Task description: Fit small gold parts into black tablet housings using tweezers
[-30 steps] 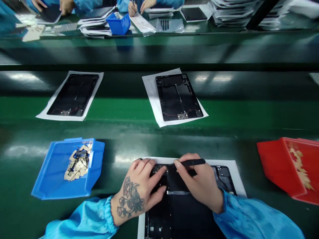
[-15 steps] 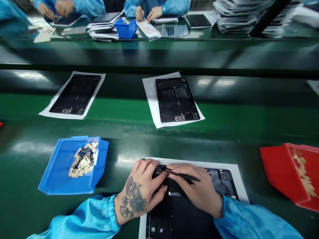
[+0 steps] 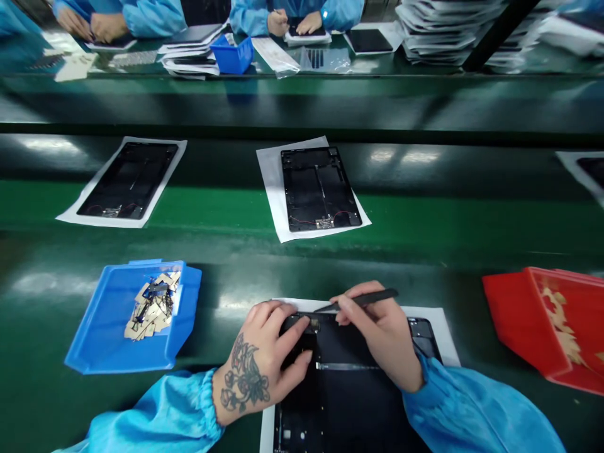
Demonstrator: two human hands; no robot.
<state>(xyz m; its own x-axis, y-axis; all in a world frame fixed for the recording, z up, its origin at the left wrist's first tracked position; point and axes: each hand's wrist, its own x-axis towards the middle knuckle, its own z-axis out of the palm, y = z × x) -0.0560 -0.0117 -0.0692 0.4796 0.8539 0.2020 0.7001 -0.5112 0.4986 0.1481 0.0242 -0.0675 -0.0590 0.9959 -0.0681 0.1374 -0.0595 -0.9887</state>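
Observation:
An open black tablet housing (image 3: 358, 402) lies on a white sheet (image 3: 452, 343) in front of me, its inner parts facing up. My left hand (image 3: 262, 355) grips its upper left edge, the fingers curled over the rim and the index fingertip pressed beside a small component (image 3: 314, 324). Black tweezers (image 3: 372, 297) are pinched in my right hand (image 3: 380, 327), which hovers over the top edge. Their tip points left, close to that component; whether it touches I cannot tell. A pale flat strip (image 3: 346, 366) crosses the housing. My left fingers hide its upper left corner.
Left stands a blue bin (image 3: 89, 333) of small tan and dark pieces; right, a red bin (image 3: 512, 314) of pale pieces. Beyond, tablet housings (image 3: 321, 195) (image 3: 129, 182) lie on white sheets along the green bench. Co-workers' hands (image 3: 309, 23) work across, near stacked sheets (image 3: 443, 31).
My right hand has lifted and drawn back from the left fingertips, the tweezers now tilted up to the right. The small component shows. My left hand stays in place; the view has shifted slightly.

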